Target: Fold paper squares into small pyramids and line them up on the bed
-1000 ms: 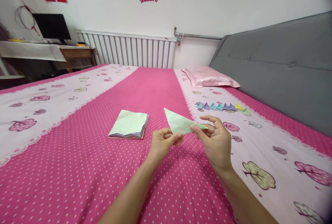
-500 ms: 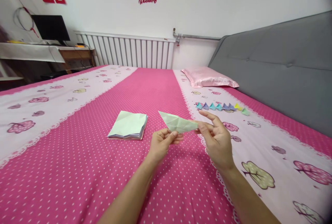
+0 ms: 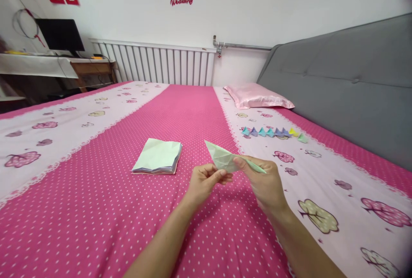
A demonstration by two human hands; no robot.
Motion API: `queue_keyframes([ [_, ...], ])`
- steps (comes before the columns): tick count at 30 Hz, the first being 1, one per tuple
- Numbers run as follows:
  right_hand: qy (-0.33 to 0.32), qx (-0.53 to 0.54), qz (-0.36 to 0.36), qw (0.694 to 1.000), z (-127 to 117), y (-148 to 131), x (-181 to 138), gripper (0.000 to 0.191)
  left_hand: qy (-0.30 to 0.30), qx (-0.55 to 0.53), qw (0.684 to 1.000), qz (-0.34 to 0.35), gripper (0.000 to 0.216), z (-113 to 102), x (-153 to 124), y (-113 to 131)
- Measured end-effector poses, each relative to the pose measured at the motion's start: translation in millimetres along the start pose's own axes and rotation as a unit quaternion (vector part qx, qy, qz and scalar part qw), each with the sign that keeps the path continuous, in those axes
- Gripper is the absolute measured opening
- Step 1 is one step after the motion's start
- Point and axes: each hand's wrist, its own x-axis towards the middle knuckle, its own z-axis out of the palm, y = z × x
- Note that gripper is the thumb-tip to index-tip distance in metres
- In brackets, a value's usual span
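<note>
A person's left hand pinches the lower edge of a folded pale green paper between thumb and fingers. The right hand grips the paper's right part, thumb pressed on the near face and fingers behind. Both grips are narrow, on the paper, which is held up above the bedspread; gripping two places probably steadies it and lets the thumbs press its folds. The paper is angular and creased, one sharp point rising up and to the left, a slim green tip jutting past the right thumb. Just left of the grip lies a paper stack, green sheet uppermost, seemingly within easy reach. Beyond the right hand, small folded papers in teal, purple, yellow and green stand lined up, apparently out of the way.
</note>
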Motion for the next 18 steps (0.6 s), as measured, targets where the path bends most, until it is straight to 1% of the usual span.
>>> queue_keyframes([
  [2, 0.005, -0.004, 0.002, 1.000, -1, -3, 0, 0.021, -0.003, -0.013, 1.000, -0.008, 0.025, -2, 1, -2],
  [4, -0.014, -0.002, 0.005, 1.000, 1, -7, -2, 0.022, 0.012, -0.051, 0.999, -0.009, 0.023, -4, 3, -3],
  [6, -0.054, 0.005, 0.008, 0.998, 5, -10, -5, 0.024, 0.047, -0.113, 0.992, 0.000, 0.023, -6, 5, -3],
  [8, -0.107, 0.015, 0.006, 0.994, 8, -13, -8, 0.028, 0.071, -0.170, 0.983, 0.008, 0.022, -9, 7, -3],
  [10, -0.155, 0.026, 0.004, 0.988, 7, -14, -9, 0.035, 0.070, -0.195, 0.978, 0.011, 0.022, -13, 8, -2],
  [11, -0.163, 0.033, 0.005, 0.986, 6, -14, -9, 0.036, 0.066, -0.196, 0.978, 0.011, 0.022, -15, 9, -2],
  [12, -0.156, 0.041, 0.007, 0.987, 5, -14, -9, 0.036, 0.063, -0.192, 0.979, 0.011, 0.021, -17, 9, -2],
  [16, -0.080, 0.077, 0.041, 0.993, 1, -10, -7, 0.033, 0.043, -0.146, 0.988, 0.001, 0.022, -21, 9, -2],
  [18, -0.075, 0.095, 0.061, 0.991, 3, -8, -6, 0.033, 0.016, -0.114, 0.993, -0.002, 0.022, -20, 7, -3],
])
